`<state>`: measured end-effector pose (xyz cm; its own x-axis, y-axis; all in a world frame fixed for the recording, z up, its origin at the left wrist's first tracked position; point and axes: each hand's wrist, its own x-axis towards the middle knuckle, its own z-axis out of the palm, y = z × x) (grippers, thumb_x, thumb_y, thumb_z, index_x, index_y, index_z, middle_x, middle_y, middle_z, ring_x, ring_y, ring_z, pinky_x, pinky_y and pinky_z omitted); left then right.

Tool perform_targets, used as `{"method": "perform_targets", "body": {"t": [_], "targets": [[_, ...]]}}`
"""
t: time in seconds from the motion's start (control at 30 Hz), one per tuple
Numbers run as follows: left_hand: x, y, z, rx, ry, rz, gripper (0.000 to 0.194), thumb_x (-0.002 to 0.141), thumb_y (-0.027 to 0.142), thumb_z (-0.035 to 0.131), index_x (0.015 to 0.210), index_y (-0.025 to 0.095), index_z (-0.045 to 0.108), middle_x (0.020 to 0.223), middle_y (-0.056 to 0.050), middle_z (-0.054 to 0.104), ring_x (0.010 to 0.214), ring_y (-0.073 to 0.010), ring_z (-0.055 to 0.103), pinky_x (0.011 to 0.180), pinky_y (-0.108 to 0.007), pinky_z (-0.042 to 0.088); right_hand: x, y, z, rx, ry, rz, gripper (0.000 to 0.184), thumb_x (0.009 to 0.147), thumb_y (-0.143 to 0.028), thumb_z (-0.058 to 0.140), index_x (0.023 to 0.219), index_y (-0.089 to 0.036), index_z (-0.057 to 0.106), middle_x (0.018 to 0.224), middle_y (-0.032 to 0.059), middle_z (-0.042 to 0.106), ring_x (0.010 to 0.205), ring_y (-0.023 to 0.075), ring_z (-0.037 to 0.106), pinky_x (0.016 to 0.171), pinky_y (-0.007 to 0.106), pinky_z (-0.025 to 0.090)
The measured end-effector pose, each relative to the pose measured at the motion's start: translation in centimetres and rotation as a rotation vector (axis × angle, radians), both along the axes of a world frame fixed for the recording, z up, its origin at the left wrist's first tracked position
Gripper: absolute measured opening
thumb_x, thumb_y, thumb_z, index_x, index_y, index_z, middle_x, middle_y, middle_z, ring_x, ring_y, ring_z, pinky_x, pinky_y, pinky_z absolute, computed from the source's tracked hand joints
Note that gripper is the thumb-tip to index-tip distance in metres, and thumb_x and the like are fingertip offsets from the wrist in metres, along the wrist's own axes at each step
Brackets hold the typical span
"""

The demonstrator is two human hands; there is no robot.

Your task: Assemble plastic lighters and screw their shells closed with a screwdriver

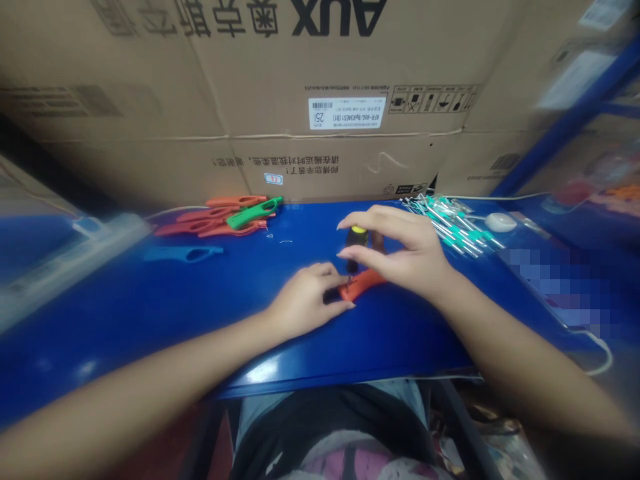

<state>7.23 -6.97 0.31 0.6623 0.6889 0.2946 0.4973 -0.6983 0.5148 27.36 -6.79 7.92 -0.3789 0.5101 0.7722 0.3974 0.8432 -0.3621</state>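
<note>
My left hand [305, 300] pinches the end of an orange plastic handle piece [367, 284] between thumb and fingers, low over the blue table. Above that piece, my right hand [413, 250] has its fingers around a short black screwdriver [357, 248] with a yellow band at the top. The screwdriver stands nearly upright, its lower end at the orange piece near my left fingertips. A small dark pointed part shows there, too blurred to name. My right palm hides the far end of the orange piece.
Several orange handle pieces [215, 220] lie at the back left with a green one [253, 213] on top; a blue one [185, 253] lies in front. Metal rods with teal parts [457, 227] are piled at the back right beside a white rounded object [500, 222]. A cardboard box [280, 100] stands behind.
</note>
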Motion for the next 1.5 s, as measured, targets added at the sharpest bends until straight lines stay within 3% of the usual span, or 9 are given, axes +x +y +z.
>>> {"method": "perform_targets", "body": {"t": [0.1,0.2,0.3,0.47,0.63,0.83,1.03,1.23,1.5], "targets": [[0.0,-0.1,0.2,0.001,0.000,0.006,0.032,0.086,0.039,0.076,0.113,0.021,0.074,0.096,-0.005,0.067,0.089,-0.0216,0.064,0.080,-0.035,0.053,0.1,0.0,0.0,0.047,0.009,-0.028,0.019,0.094,-0.033,0.066,0.107,-0.020,0.073,0.094,0.0054,0.074,0.067,0.0128,0.061,0.073,0.030,0.054],[0.0,-0.1,0.3,-0.005,0.017,0.004,0.035,0.087,0.041,0.075,0.117,0.022,0.073,0.096,-0.005,0.067,0.088,-0.0213,0.065,0.080,-0.034,0.053,0.3,-0.3,0.2,-0.086,0.012,0.069,0.026,0.102,-0.027,0.049,0.116,-0.018,0.069,0.104,0.0088,0.074,0.083,0.0157,0.068,0.079,0.031,0.056],[0.0,0.0,0.2,-0.002,0.025,0.009,0.037,0.087,0.042,0.075,0.118,0.022,0.073,0.097,-0.006,0.067,0.089,-0.0220,0.065,0.080,-0.035,0.054,0.5,-0.5,0.2,-0.192,0.024,0.141,0.023,0.099,-0.028,0.056,0.116,-0.017,0.067,0.100,0.0075,0.072,0.073,0.0130,0.066,0.068,0.027,0.056],[0.0,0.0,0.0,-0.006,0.017,0.011,0.036,0.086,0.042,0.075,0.117,0.022,0.074,0.101,-0.007,0.068,0.092,-0.0231,0.066,0.083,-0.036,0.054,0.6,-0.1,-0.1,0.021,-0.056,0.056,0.019,0.091,-0.029,0.068,0.108,-0.021,0.068,0.088,0.0026,0.066,0.062,0.0109,0.054,0.064,0.028,0.052],[0.0,0.0,0.0,0.001,0.018,0.012,0.036,0.086,0.041,0.075,0.116,0.020,0.074,0.097,-0.006,0.067,0.089,-0.0227,0.065,0.079,-0.036,0.054,0.3,-0.2,0.1,-0.016,-0.064,0.164,0.027,0.100,-0.020,0.050,0.122,-0.019,0.066,0.113,0.0102,0.069,0.098,0.0189,0.065,0.082,0.033,0.054],[-0.1,-0.1,0.0,0.000,0.015,0.008,0.038,0.087,0.041,0.075,0.120,0.022,0.072,0.101,-0.006,0.068,0.093,-0.0228,0.065,0.084,-0.036,0.053,0.3,0.2,-0.3,0.066,0.034,0.038,0.017,0.087,-0.028,0.074,0.101,-0.019,0.072,0.087,0.0032,0.063,0.060,0.0105,0.052,0.058,0.027,0.049],[0.0,0.0,0.1,-0.001,0.019,0.009,0.035,0.087,0.042,0.075,0.115,0.021,0.074,0.099,-0.006,0.067,0.090,-0.0220,0.065,0.081,-0.035,0.054,0.3,-0.1,-0.1,-0.038,-0.031,0.170,0.030,0.102,-0.021,0.045,0.124,-0.019,0.066,0.107,0.0095,0.067,0.088,0.0167,0.063,0.078,0.033,0.055],[-0.1,0.0,-0.1,0.016,0.028,0.017,0.037,0.087,0.041,0.075,0.119,0.023,0.073,0.101,-0.006,0.068,0.094,-0.0231,0.065,0.085,-0.036,0.054,0.4,-0.1,0.1,0.047,-0.018,0.045,0.015,0.089,-0.031,0.073,0.099,-0.020,0.070,0.085,0.0015,0.062,0.059,0.0090,0.049,0.057,0.026,0.047],[-0.4,0.4,1.1,0.072,0.146,0.030,0.034,0.090,0.039,0.068,0.120,0.022,0.072,0.103,-0.007,0.069,0.097,-0.0241,0.065,0.085,-0.036,0.054,0.6,0.3,-0.3,-0.244,0.047,0.104,0.028,0.098,-0.030,0.058,0.125,-0.023,0.058,0.103,0.0040,0.066,0.073,0.0121,0.062,0.065,0.026,0.055]]}}
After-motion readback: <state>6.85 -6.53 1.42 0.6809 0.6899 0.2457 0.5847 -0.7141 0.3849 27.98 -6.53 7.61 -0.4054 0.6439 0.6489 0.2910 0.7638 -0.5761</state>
